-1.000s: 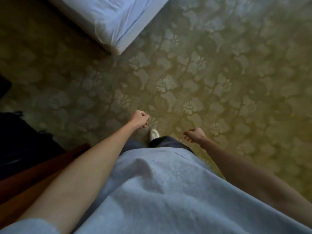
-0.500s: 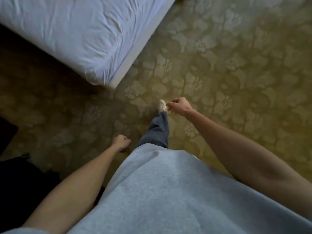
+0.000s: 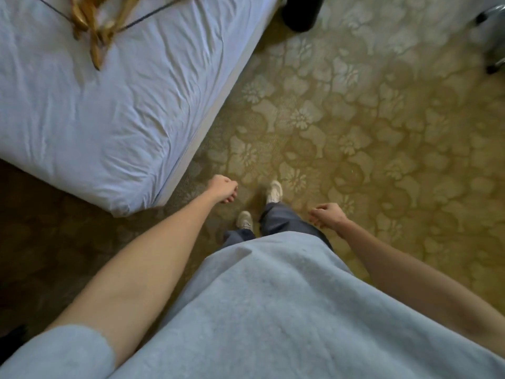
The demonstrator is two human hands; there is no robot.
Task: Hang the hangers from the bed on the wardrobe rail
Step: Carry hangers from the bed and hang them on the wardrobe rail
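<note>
Looking down at my 2 bare hands over a yellow floral carpet [image 3: 355, 127]. My left hand [image 3: 222, 188] is loosely curled, holding nothing, just beside the bed [image 3: 95, 119] corner. My right hand [image 3: 326, 216] is also loosely curled and empty, well apart from the left, w/ my 2 white shoes [image 3: 274, 191] between them. The wooden hangers [image 3: 93, 26] lie in a blurred pile on the white sheet at top left, far from both hands. Bed edge runs diagonally to top center, near a dark round object [image 3: 302, 12]. Open carpet to my right.
</note>
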